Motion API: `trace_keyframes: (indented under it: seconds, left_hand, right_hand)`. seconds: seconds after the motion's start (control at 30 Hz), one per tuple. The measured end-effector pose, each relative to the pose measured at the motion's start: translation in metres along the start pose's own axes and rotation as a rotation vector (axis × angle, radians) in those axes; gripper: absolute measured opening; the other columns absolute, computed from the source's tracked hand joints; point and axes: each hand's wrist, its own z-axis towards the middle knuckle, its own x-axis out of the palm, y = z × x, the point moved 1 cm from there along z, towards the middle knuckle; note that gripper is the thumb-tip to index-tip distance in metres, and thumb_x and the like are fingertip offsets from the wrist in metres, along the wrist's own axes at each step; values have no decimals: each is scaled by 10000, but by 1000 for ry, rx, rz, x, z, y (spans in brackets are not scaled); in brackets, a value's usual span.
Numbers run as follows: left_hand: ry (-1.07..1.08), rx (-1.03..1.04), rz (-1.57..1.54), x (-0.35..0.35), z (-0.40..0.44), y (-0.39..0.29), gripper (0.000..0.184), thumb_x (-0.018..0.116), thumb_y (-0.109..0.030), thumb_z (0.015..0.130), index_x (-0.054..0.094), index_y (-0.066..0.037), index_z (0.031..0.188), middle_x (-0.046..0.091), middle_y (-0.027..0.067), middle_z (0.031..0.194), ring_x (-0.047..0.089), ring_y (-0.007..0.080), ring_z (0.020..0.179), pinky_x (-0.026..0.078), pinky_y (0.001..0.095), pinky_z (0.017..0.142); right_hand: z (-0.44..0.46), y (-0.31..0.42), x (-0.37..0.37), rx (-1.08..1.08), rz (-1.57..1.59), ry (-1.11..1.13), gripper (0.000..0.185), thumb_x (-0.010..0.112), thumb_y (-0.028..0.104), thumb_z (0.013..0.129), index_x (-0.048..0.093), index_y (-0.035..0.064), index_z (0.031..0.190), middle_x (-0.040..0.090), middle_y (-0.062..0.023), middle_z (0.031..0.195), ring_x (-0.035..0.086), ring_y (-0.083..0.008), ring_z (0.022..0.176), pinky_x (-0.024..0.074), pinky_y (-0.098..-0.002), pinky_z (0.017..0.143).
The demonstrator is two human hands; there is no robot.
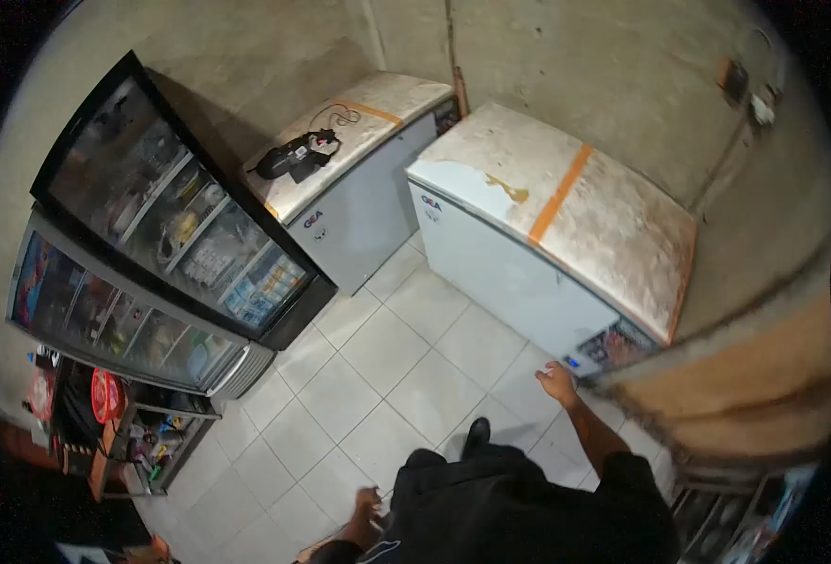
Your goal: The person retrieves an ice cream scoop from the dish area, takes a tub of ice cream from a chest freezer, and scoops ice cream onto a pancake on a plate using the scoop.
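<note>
Your hands are hanging apart, the right hand (556, 383) near the close end of the right chest freezer (504, 258), the left hand (368, 505) over the floor tiles (387, 437); whether either is gripping anything, I cannot tell. By swinging wide, you could be scraping knuckles on that freezer. On the left chest freezer (368, 211), a black pouch (295, 158) is lying by a loose cable (336, 117); raising that lid could be tipping both off. Glass-door refrigerators (190, 211) are hemming in the left side
</note>
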Motion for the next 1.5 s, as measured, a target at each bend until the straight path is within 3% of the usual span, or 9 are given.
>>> trace_keyframes:
  seconds: [0.03, 0.07, 0.13, 0.23, 0.53, 0.83, 1.0, 1.27, 1.5]
  left_hand:
    - [-6, 248, -109, -10, 29, -31, 237, 702, -199, 833, 716, -79, 1037, 722, 97, 855, 691, 252, 679, 567, 415, 676]
    - [-71, -437, -172, -10, 71, -66, 259, 608, -249, 944, 663, -69, 1123, 663, 90, 921, 674, 243, 779, 585, 472, 648]
    - [-303, 286, 115, -22, 138, -99, 337, 665, -357, 910, 669, -70, 1087, 662, 93, 793, 642, 214, 630, 542, 376, 509]
    - [-293, -182, 78, -34, 224, -219, 457, 700, -400, 830, 682, -28, 1096, 698, 240, 1106, 655, 421, 1069, 531, 482, 919]
    - [-191, 347, 166, -21, 461, -527, 401, 695, -289, 863, 636, 6, 1128, 684, 249, 1027, 679, 399, 937, 546, 471, 817]
    - [-222, 1051, 320, 2, 467, -811, 561, 656, -166, 882, 453, 31, 1366, 507, 272, 1336, 458, 411, 1272, 333, 528, 1070]
    - [-193, 1069, 577, 15, 463, -851, 648, 649, -300, 900, 426, -9, 1436, 421, 190, 1503, 346, 370, 1417, 178, 571, 1145]
    - [-602, 1612, 618, 33, 476, -940, 840, 389, -747, 896, 542, -70, 1369, 491, 153, 1430, 250, 370, 1475, -26, 573, 1168]
    - [-630, 1826, 365, 56, 452, -1205, 736, 511, -672, 881, 582, -83, 1316, 568, 202, 1286, 440, 390, 1275, 196, 569, 1115]
  right_hand:
    - [44, -4, 6, 0, 171, -92, 475, 750, 324, 829, 614, -34, 1110, 715, -218, 896, 698, -356, 833, 547, -414, 765]
    - [100, -42, 21, 75, 330, -112, 508, 733, 366, 869, 612, -31, 1162, 715, -190, 955, 693, -290, 828, 536, -381, 771]
    - [136, 24, -34, 176, 533, -60, 517, 714, 382, 890, 605, -21, 1195, 701, -181, 1030, 690, -269, 856, 530, -371, 802]
    - [203, 54, -67, 428, 1152, -220, 492, 639, 407, 959, 590, 24, 1263, 652, -154, 1197, 680, -233, 902, 529, -339, 836]
    - [290, 0, -73, 511, 2131, -26, 719, 685, 596, 861, 576, -52, 1153, 656, -210, 1007, 650, -344, 859, 587, -440, 756]
    - [281, 63, -71, 755, 1966, -637, 515, 687, 508, 911, 598, 37, 1100, 669, -131, 972, 674, -290, 918, 589, -424, 807]
    - [271, 84, -84, 1059, 1815, -825, 956, 891, 484, 658, 431, -5, 1338, 478, -166, 1299, 533, -311, 1124, 536, -481, 951]
    - [223, 203, -269, 58, 1552, -512, 465, 576, 393, 987, 550, 56, 1307, 669, -102, 1095, 658, -252, 868, 552, -384, 744]
    - [312, 257, -363, -248, 1095, -711, 330, 513, 385, 1027, 591, 78, 1122, 649, -93, 1001, 658, -208, 819, 526, -335, 664]
